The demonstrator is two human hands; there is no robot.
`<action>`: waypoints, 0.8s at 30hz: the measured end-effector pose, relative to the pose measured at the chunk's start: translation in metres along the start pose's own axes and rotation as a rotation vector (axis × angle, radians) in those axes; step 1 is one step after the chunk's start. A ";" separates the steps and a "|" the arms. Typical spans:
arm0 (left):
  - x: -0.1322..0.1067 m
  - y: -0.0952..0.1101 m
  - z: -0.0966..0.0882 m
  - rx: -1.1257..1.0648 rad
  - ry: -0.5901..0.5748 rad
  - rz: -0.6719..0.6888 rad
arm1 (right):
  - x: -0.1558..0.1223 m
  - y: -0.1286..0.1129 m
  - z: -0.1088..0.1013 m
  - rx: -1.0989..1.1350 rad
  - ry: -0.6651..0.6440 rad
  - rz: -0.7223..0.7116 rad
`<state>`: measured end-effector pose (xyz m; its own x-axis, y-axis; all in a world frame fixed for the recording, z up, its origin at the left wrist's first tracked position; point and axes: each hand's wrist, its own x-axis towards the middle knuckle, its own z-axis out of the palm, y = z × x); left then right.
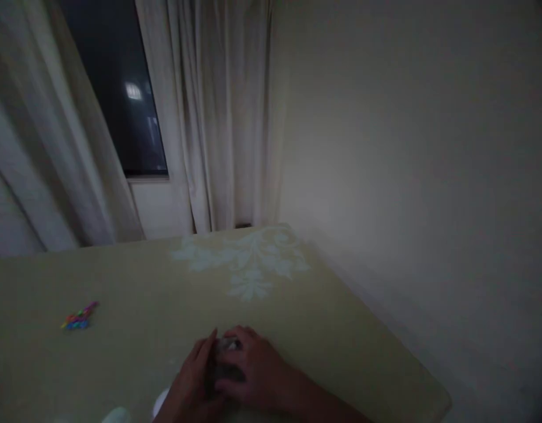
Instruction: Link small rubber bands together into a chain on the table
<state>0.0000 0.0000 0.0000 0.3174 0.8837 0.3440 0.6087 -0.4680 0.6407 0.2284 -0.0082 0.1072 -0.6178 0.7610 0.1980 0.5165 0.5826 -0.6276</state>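
Observation:
Both my hands meet low in the middle of the head view, over a yellowish table (pixel 350 329). My left hand (pixel 191 379) and my right hand (pixel 256 367) are curled together around a small greyish thing (pixel 227 345) that the dim light keeps me from naming. Fingers of both hands are bent and pressed onto it. To the left, apart from my hands, a small bunch of many-coloured pieces (pixel 79 318) lies on the table.
The table has a pale leaf pattern (pixel 247 261) at its far end. Its right edge runs along a plain wall (pixel 421 176). Light curtains (pixel 218 117) frame a dark window (pixel 116 88) behind. Pale shapes (pixel 116 416) show at the bottom edge.

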 end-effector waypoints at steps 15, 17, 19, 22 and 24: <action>0.006 0.053 -0.041 -0.077 -0.089 -0.050 | 0.005 0.022 -0.001 0.159 -0.043 -0.040; 0.007 0.060 -0.042 -0.088 -0.067 -0.076 | 0.005 0.020 -0.004 0.124 -0.043 -0.050; 0.007 0.064 -0.041 -0.103 -0.039 -0.110 | 0.004 0.019 -0.006 0.090 -0.034 -0.071; 0.010 0.064 -0.038 -0.105 -0.017 -0.106 | 0.000 0.021 -0.006 0.042 0.066 -0.083; 0.013 0.062 -0.035 -0.113 0.014 -0.128 | 0.000 0.024 -0.004 -0.002 0.143 -0.063</action>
<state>0.0167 -0.0181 0.0679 0.2323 0.9363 0.2636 0.5574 -0.3502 0.7528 0.2434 0.0066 0.0955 -0.5582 0.7557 0.3425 0.4809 0.6310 -0.6088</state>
